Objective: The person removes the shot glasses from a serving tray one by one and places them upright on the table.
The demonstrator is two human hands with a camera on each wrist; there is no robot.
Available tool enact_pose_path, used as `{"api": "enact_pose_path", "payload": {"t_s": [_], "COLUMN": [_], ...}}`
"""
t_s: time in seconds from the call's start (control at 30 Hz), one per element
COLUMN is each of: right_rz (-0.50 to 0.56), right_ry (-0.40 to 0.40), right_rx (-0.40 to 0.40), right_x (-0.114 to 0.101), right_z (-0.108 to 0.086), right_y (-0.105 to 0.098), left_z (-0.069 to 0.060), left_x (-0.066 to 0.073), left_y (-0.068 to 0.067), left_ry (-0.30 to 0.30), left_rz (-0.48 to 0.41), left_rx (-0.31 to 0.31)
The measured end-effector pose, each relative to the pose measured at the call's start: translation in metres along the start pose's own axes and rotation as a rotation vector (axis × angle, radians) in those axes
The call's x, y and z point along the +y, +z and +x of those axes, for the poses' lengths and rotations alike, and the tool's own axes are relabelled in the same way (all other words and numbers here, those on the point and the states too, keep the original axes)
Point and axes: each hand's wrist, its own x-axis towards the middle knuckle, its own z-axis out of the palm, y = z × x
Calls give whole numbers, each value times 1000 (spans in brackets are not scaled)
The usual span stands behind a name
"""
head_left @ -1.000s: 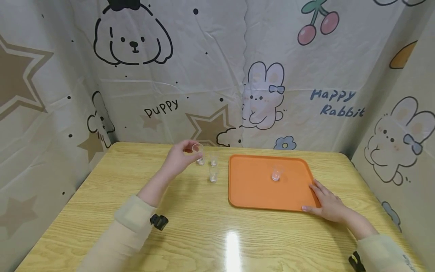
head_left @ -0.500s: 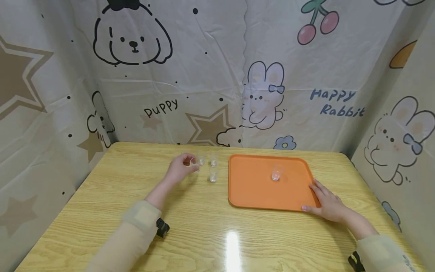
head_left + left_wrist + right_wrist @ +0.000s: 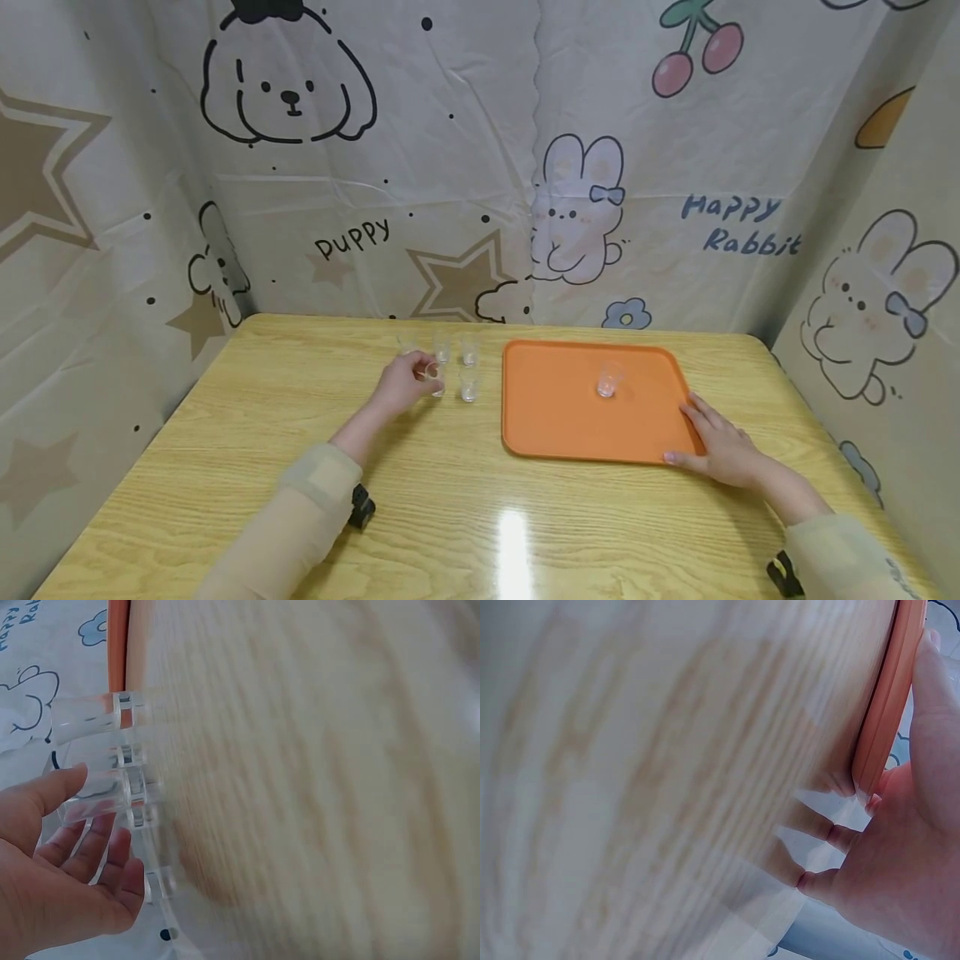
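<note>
With its thumb and fingers my left hand [image 3: 405,385] holds a clear shot glass [image 3: 435,379] at the front of a small group. In the left wrist view the thumb lies against this glass [image 3: 96,796], its base at about table level. Around it stand more clear shot glasses: one to the right [image 3: 468,387], two behind [image 3: 442,348], and a faint one behind the hand [image 3: 408,342]. My right hand [image 3: 722,446] rests at the right edge of an orange tray [image 3: 570,437], fingers extended. One upright shot glass [image 3: 607,382] stands on the tray.
The tray lies flat on a wood-grain table [image 3: 442,508], to the right of the glass group. A patterned cloth [image 3: 450,167] hangs behind the table and along both sides. A bright reflection shows on the table near the front.
My left hand has come down and towards me with the glass, then slightly right, beside the other glasses. A glass behind the hand now shows. The right hand and tray stay put.
</note>
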Motion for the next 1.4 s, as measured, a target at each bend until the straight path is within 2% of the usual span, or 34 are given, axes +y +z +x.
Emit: {"api": "enact_pose_path", "payload": {"t_s": [0.2, 0.33, 0.47, 0.7, 1.0, 1.17, 1.4], "right_rz": [-16, -11, -7, -7, -10, -6, -9], "right_ry": [4, 6, 3, 5, 8, 5, 3], "right_rx": [-16, -11, -10, -11, -10, -9, -3], "right_x": [0, -1, -2, -1, -1, -1, -2], "right_z": [1, 0, 0, 0, 0, 1, 1], "right_y": [-1, -1, -1, -1, -1, -2, -2], "left_z": [-2, -3, -6, -13, -17, -16, -13], "left_x": [4, 6, 14, 35, 66, 88, 116], "left_y": [0, -2, -9, -20, -26, -24, -12], "left_ry": [-24, -19, -7, 11, 64, 88, 128], "left_rz": [-31, -42, -30, 25, 93, 109, 55], "left_rx": [-7, -20, -25, -30, -32, -34, -27]}}
